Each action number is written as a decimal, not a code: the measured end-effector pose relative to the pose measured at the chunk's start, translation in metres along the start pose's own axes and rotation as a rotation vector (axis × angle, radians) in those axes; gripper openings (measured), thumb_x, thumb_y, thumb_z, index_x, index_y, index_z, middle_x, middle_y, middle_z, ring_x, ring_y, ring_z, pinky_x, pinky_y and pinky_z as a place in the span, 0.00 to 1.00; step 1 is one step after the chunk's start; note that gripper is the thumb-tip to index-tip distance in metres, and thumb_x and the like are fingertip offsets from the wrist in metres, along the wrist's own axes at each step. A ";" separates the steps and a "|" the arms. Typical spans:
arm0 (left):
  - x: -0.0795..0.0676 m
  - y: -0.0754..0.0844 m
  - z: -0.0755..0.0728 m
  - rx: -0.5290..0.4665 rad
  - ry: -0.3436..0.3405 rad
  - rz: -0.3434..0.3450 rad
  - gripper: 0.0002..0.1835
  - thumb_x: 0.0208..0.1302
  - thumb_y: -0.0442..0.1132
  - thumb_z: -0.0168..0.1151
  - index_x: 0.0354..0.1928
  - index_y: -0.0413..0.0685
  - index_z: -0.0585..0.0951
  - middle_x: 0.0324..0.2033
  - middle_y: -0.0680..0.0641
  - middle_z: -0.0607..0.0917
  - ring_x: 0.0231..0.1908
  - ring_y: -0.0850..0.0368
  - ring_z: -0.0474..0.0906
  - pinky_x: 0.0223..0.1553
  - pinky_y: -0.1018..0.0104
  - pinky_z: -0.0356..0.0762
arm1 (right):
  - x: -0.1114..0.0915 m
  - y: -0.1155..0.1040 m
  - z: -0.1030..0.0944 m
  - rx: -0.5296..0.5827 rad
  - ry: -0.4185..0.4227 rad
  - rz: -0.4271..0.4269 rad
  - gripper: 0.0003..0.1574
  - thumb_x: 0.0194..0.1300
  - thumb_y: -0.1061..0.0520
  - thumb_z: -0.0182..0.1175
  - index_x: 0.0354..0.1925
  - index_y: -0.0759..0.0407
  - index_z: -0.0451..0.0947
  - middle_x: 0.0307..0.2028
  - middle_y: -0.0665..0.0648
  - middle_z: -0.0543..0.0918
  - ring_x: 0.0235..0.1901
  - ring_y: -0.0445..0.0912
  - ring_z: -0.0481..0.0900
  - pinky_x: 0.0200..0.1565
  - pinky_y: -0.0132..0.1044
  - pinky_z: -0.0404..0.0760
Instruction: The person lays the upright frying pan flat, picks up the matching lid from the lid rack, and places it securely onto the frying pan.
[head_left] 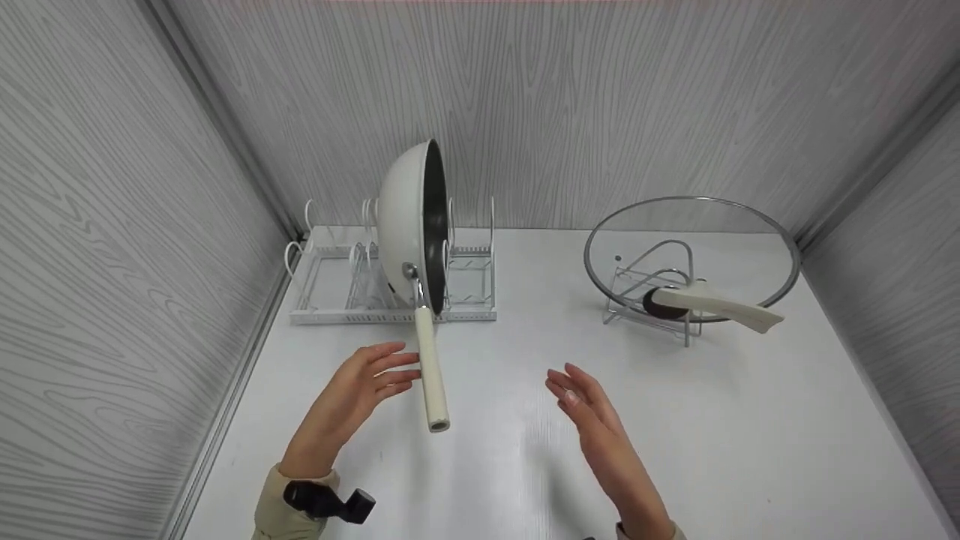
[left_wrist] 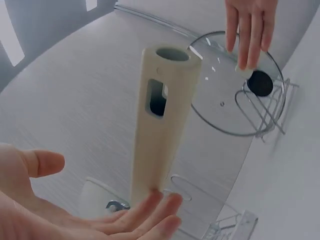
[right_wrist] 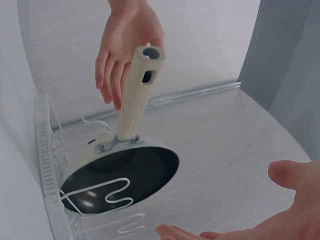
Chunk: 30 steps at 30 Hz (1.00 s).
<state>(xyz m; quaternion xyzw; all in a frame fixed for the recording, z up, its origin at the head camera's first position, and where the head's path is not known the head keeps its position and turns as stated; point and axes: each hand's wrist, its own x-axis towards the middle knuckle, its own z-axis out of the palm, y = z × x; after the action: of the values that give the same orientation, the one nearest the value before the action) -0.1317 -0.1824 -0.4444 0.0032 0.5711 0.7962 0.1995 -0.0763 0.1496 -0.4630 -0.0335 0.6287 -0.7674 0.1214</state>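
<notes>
A white wok (head_left: 401,217) with a dark inside stands on its edge in a white wire rack (head_left: 472,311). Its cream handle (head_left: 431,375) points toward me. My left hand (head_left: 360,386) is beside the handle on its left, fingers extended and thumb apart; in the left wrist view the fingertips (left_wrist: 167,205) lie close to the handle, and whether they touch it I cannot tell. To the right, my right hand (head_left: 592,412) hovers over the table with fingers straight, holding nothing. The wok also shows in the right wrist view, with its handle (right_wrist: 137,95) in front of the left hand.
At the right a glass lid (head_left: 750,247) with a dark round knob base and cream handle (head_left: 720,304) leans on a small wire stand (head_left: 649,322). Wood-grain panels (head_left: 525,97) enclose the white table (head_left: 517,465) at the back and both sides.
</notes>
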 end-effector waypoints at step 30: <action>0.074 -0.011 -0.022 -0.387 0.101 -0.097 0.35 0.71 0.44 0.37 0.69 0.27 0.40 0.67 0.28 0.51 0.67 0.38 0.53 0.65 0.53 0.58 | 0.059 0.020 0.089 0.557 -0.239 0.407 0.32 0.67 0.51 0.47 0.60 0.74 0.59 0.56 0.67 0.71 0.56 0.54 0.73 0.63 0.43 0.65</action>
<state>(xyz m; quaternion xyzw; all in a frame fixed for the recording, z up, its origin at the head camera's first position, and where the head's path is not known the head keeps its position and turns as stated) -0.2012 -0.1759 -0.4785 -0.1025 0.4164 0.8796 0.2059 -0.1123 0.0471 -0.4697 0.0372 0.3708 -0.8599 0.3489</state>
